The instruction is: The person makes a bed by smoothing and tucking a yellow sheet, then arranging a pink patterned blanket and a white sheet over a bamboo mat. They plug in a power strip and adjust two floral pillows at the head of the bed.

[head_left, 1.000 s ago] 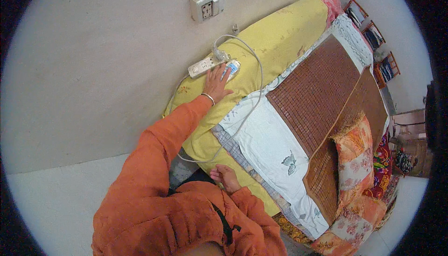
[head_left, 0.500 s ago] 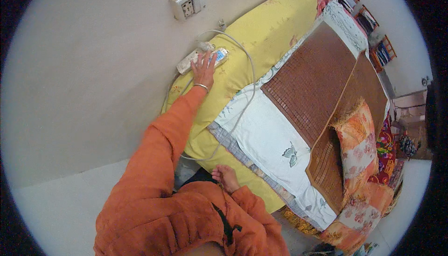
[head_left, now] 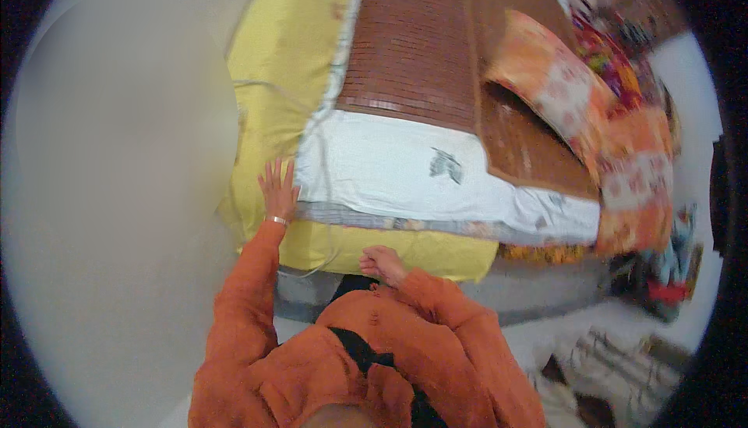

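Observation:
My left hand (head_left: 279,190) is open, its fingers spread over the yellow sheet (head_left: 292,61) near the bed's left corner, beside the edge of the white cloth (head_left: 382,159). A pale cable (head_left: 328,186) runs across the bedding just to the right of that hand. In front of my body, by the bed's near edge, my right hand (head_left: 383,264) is closed with its fingers curled in. Whether anything is inside it is hidden. Both sleeves are orange.
A brown slatted mat (head_left: 409,46) covers much of the bed, with a second brown mat (head_left: 538,143) to its right. Orange-and-white patterned pillows (head_left: 557,77) lie at the right. Striped cloth (head_left: 615,366) is on the floor. A bare wall stands left.
My left hand has come off the power strip and moved nearer, to the yellow sheet's corner. The view has turned right, leaving the strip and wall socket out of sight. My right hand stays curled.

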A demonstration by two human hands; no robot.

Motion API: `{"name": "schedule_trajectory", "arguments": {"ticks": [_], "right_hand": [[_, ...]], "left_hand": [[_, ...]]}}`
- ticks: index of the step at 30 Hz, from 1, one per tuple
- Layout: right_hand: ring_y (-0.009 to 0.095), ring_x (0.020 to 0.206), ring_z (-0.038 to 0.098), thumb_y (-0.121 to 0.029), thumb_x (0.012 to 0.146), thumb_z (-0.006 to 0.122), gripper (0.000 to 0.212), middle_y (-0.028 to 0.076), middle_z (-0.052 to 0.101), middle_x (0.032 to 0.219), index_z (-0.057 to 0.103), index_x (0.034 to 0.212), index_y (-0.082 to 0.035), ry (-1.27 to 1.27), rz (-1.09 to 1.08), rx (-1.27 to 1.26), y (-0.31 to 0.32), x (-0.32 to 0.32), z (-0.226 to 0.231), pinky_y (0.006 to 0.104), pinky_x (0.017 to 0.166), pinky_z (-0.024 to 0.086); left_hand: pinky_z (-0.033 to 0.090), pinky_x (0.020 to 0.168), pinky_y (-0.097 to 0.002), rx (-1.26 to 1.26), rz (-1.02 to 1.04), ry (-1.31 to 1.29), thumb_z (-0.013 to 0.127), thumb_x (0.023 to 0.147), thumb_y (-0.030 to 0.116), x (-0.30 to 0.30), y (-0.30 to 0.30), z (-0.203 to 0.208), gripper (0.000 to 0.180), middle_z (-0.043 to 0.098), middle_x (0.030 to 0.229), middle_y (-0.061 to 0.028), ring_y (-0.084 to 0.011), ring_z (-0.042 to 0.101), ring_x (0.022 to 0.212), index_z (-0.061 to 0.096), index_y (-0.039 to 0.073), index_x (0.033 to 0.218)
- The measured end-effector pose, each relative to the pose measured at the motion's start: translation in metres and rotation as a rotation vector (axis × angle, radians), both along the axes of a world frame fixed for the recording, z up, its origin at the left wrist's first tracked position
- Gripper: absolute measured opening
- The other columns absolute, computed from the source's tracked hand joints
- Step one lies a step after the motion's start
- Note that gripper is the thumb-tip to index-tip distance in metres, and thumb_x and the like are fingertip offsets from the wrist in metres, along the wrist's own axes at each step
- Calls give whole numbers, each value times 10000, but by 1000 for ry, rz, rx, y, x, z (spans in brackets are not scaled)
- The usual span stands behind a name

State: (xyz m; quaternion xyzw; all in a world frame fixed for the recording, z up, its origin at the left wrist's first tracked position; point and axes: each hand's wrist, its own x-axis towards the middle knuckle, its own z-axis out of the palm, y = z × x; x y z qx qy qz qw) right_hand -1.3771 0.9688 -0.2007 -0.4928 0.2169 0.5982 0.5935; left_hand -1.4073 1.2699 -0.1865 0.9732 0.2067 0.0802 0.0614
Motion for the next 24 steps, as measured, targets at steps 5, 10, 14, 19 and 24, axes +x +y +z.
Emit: {"name": "schedule_trajectory", "arguments": {"ticks": [5,10,14,19,24], "right_hand": [[165,655,571,-198,856,535,199,82,556,797,493,944,-24,-5,-97,15,-38,0,-11,286,582,514],[161,656,570,-201,856,537,205,76,551,797,495,950,-25,-16,-183,15,-87,19,-10,285,572,512],[170,657,572,-197,854,536,200,78,554,785,494,952,-28,-33,-275,53,-154,34,-20,295,569,513],[188,666,579,-193,855,530,187,95,569,798,501,943,-31,-40,-456,78,-269,58,-58,312,575,515],[200,672,584,-177,852,528,221,121,577,822,499,986,-4,-130,-723,-62,-389,84,-64,321,582,517]], "left_hand": [[111,1027,-564,27,-530,177,565,757,171,-14,-114,-39,634,193,1430,-54,-324,108,1324,310,211,1336],[111,1028,-561,-70,-619,441,579,741,179,-21,-183,-65,620,178,1437,-39,-313,101,1328,342,215,1313],[113,1020,-577,-55,-603,564,599,722,180,4,-231,-60,662,162,1439,-39,-314,92,1330,325,232,1322],[137,1010,-587,-107,-519,544,646,683,177,63,-310,-52,763,154,1437,-49,-318,94,1327,275,258,1344],[199,993,-577,-236,-550,422,655,673,147,130,-402,-51,771,190,1423,-67,-328,156,1308,284,251,1341]]}}
